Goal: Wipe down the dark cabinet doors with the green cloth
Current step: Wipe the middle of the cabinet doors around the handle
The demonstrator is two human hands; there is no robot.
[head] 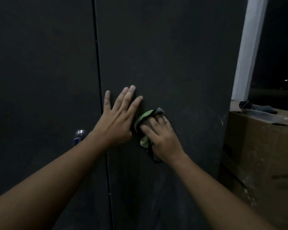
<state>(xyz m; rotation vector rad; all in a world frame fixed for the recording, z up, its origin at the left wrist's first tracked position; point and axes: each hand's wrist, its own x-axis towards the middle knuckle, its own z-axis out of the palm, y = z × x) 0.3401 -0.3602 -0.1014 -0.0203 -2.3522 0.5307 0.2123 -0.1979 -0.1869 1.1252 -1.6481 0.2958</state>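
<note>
Two dark cabinet doors fill the view, the left door (pixel 40 72) and the right door (pixel 173 55), split by a thin vertical gap. My left hand (pixel 118 117) lies flat on the right door beside the gap, fingers straight and spread. Just to its right, my right hand (pixel 161 138) presses the bunched green and grey cloth (pixel 144 117) against the same door, fingers lying over it. Most of the cloth is hidden under that hand.
A shiny round knob (pixel 80 135) sticks out of the left door, just left of my left forearm. To the right of the cabinet stands a brown cardboard box (pixel 259 155) with a dark object (pixel 256 107) on top. A white frame post (pixel 249 47) rises behind it.
</note>
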